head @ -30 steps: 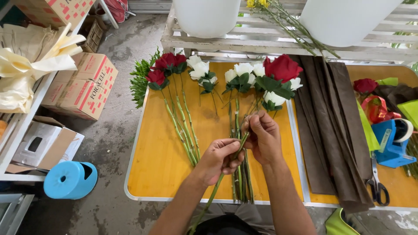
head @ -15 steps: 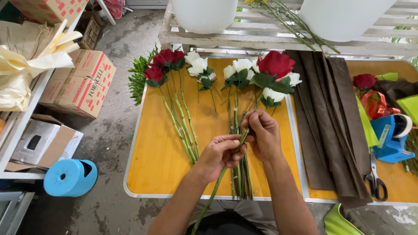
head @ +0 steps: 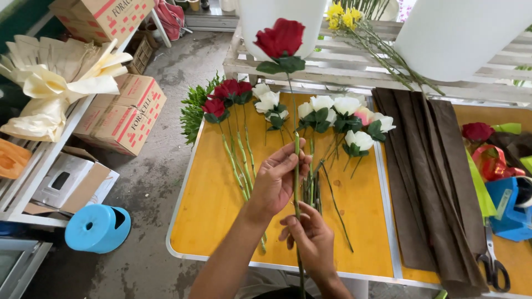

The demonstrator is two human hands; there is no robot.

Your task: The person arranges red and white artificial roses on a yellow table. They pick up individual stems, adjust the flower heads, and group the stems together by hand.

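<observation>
Red rose [head: 282, 39] held up over the yellow table [head: 210, 205], bloom at the far end. Left hand [head: 277, 180] has fingers wrapped round the stem; right hand [head: 313, 243], nearer, pinches it lower down. White roses [head: 343, 116] lie just right, on the table.

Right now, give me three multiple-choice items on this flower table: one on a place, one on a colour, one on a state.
1. Where do the scissors lie?
A. beside the brown paper
B. on the floor
C. among the white roses

2. What colour is the rose held up?
A. white
B. yellow
C. red

3. How is its stem held?
A. by one hand
B. by both hands
C. lying loose on the table

Answers: 1 A, they rest at the paper's right edge. 2 C, its bloom is red. 3 B, the left hand and right hand both grip it.
</observation>
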